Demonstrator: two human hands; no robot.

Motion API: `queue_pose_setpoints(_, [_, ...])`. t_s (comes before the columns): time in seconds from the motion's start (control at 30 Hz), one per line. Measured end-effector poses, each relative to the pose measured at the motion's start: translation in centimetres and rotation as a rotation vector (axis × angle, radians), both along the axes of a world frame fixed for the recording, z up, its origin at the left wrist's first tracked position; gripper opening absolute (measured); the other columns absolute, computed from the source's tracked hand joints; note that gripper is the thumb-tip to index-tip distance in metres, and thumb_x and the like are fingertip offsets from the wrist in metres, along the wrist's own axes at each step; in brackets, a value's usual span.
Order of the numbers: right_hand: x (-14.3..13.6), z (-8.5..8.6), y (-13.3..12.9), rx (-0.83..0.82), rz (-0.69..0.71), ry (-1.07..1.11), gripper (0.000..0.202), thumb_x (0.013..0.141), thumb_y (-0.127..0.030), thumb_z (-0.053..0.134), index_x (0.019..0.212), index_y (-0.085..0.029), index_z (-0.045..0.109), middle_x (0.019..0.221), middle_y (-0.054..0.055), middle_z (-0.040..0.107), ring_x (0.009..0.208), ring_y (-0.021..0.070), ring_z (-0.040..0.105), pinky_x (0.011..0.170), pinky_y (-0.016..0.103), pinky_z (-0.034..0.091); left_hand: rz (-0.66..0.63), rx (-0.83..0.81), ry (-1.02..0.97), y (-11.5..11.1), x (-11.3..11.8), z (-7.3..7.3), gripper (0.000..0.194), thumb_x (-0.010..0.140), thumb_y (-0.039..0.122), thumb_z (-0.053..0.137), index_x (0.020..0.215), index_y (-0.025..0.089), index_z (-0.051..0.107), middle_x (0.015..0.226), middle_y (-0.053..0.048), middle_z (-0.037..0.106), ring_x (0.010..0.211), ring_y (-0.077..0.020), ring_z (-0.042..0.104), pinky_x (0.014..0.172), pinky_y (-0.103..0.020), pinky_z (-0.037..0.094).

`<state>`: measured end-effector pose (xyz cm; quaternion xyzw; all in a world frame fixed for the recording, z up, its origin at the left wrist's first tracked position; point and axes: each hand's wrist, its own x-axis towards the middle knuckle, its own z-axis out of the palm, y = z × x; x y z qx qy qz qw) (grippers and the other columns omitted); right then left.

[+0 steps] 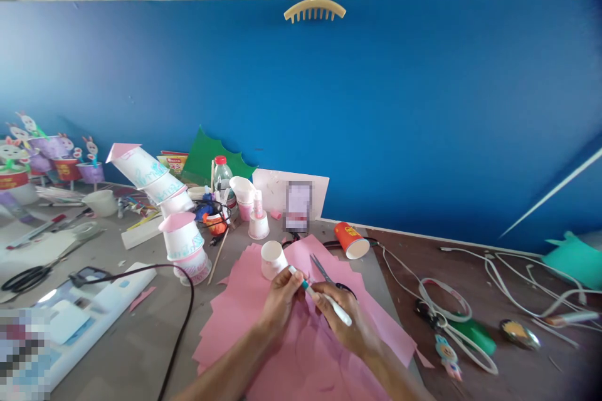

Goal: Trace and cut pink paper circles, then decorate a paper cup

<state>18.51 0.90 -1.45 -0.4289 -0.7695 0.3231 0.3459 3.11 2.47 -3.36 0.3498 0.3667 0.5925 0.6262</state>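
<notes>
Both hands are on a white marker pen (338,309) with a teal band, above a pile of pink paper (235,326). My left hand (278,301) pinches its white tip end between thumb and finger. Wrapped round the barrel, my right hand (345,319) has the rounded rear end sticking out. Whether the cap is on or off I cannot tell. Just beyond my left hand a white paper cup (273,259) stands on the paper. Scissors (320,268) lie on the paper behind my right hand, their handles partly hidden by it.
A red paper cup (348,239) lies on its side behind. Stacked decorated cups (183,244) stand left, near a black cable (192,301). White cables (508,263) and a keychain (446,351) lie right. A blue partition (423,106) closes off the back.
</notes>
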Motion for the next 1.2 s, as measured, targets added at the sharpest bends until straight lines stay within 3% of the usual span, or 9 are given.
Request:
queue_pose_setpoints(0.1, [-0.2,0.6,-0.1,0.015,0.010,-0.105,0.027,0.098,-0.024,0.042,0.087,-0.020,0.067,0.063,-0.002,0.065,0.052,0.0133,0.056,0.049,0.023,0.039,-0.054,0.014,0.042,-0.3,0.1,0.1,0.042,0.071,0.054,0.077,0.066,0.015,0.061,0.053,0.005,0.045,0.052,-0.0078,0.038,0.054,-0.021,0.030])
queue_pose_setpoints(0.3, [-0.7,-0.3,-0.3,0.432,-0.177,-0.337,0.026,0.096,-0.019,0.042,0.079,-0.023,0.062,0.072,0.002,0.067,0.063,0.0186,0.058,0.078,0.036,0.040,-0.002,-0.018,0.056,-0.5,0.6,0.3,0.048,0.068,0.060,0.076,0.067,0.016,0.059,0.051,0.005,0.046,0.053,-0.0086,0.039,0.056,-0.022,0.032])
queue_pose_setpoints(0.53, [-0.9,-1.7,0.2,0.651,-0.358,-0.384,0.029,0.098,-0.016,0.042,0.075,-0.023,0.059,0.068,0.001,0.060,0.065,0.0183,0.058,0.096,0.045,0.036,0.109,-0.040,0.031,-1.6,1.7,2.1,0.049,0.061,0.057,0.081,0.059,0.017,0.054,0.051,0.006,0.046,0.053,-0.0084,0.039,0.055,-0.022,0.034])
queue_pose_setpoints(0.67, [-1.1,-2.0,0.6,0.644,-0.389,-0.386,0.028,0.091,-0.010,0.044,0.071,-0.025,0.056,0.065,0.002,0.057,0.065,0.0211,0.057,0.096,0.048,0.038,0.129,-0.054,0.005,-1.7,2.1,2.1,0.044,0.064,0.052,0.081,0.061,0.017,0.054,0.053,0.006,0.046,0.054,-0.0092,0.042,0.056,-0.022,0.036])
queue_pose_setpoints(0.83, [-1.5,-2.4,1.0,0.614,-0.400,-0.349,0.029,0.088,-0.008,0.043,0.071,-0.027,0.058,0.067,0.004,0.059,0.066,0.0235,0.057,0.096,0.053,0.040,0.164,0.016,0.064,-1.1,2.2,0.2,0.044,0.064,0.051,0.081,0.060,0.017,0.054,0.055,0.005,0.048,0.056,-0.0092,0.041,0.058,-0.023,0.038])
queue_pose_setpoints(0.93, [-1.3,-1.9,0.9,0.605,-0.376,-0.324,0.027,0.091,-0.014,0.045,0.071,-0.027,0.058,0.065,0.003,0.058,0.067,0.0234,0.058,0.094,0.053,0.043,0.156,0.032,0.068,-0.8,1.9,-0.6,0.043,0.069,0.052,0.078,0.063,0.018,0.054,0.058,0.005,0.049,0.058,-0.0096,0.043,0.061,-0.023,0.039])
queue_pose_setpoints(1.03, [-0.3,-0.6,0.8,0.586,-0.306,-0.268,0.019,0.092,-0.028,0.052,0.074,-0.025,0.056,0.069,0.003,0.059,0.069,0.0221,0.059,0.082,0.045,0.050,0.140,0.020,0.041,-0.4,1.2,-0.3,0.043,0.071,0.056,0.077,0.073,0.017,0.060,0.072,0.001,0.061,0.070,-0.0119,0.053,0.069,-0.024,0.043])
queue_pose_setpoints(1.1, [0.6,0.3,0.6,0.501,-0.271,-0.127,0.017,0.093,-0.035,0.053,0.080,-0.023,0.057,0.077,0.004,0.062,0.073,0.0215,0.060,0.069,0.036,0.051,0.067,-0.034,-0.092,-0.2,0.8,0.4,0.045,0.070,0.059,0.076,0.077,0.018,0.059,0.075,-0.001,0.064,0.074,-0.0143,0.058,0.071,-0.026,0.045])
queue_pose_setpoints(1.2, [1.3,0.9,0.5,0.351,-0.323,0.089,0.020,0.093,-0.040,0.053,0.091,-0.021,0.059,0.083,0.005,0.064,0.077,0.0208,0.062,0.067,0.031,0.051,-0.145,-0.144,-0.293,-0.4,0.6,1.5,0.048,0.068,0.059,0.079,0.079,0.019,0.056,0.057,0.005,0.053,0.054,-0.0111,0.051,0.060,-0.027,0.045])
